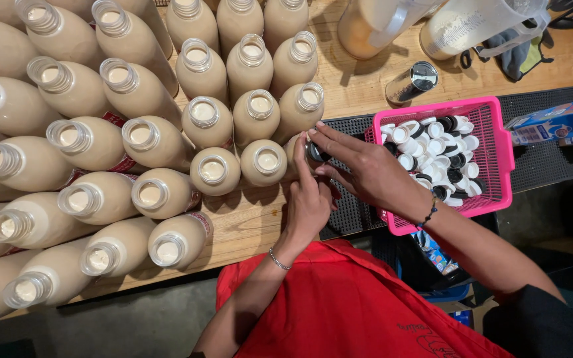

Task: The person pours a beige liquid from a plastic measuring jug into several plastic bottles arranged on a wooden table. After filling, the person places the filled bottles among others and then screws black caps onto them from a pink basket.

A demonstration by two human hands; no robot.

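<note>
At centre: left hand (pixel 308 202) steadies bottle (pixel 298 154); right hand (pixel 359 171) pinches black cap (pixel 315 153) onto it. Uncapped bottles (pixel 154 142) fill nine o'clock; caps basket (pixel 495 142) at three o'clock.

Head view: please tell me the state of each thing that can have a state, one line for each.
Bottles: upright, filled with beige liquid, uncapped.
Bottle at the hands: upright, gripped by left hand, a dark cap on its mouth.
Right hand: fingers on that cap.
Pink basket: holds many loose white and black caps.
Two jugs: partly filled.
Metal cup: lying on its side.
</note>
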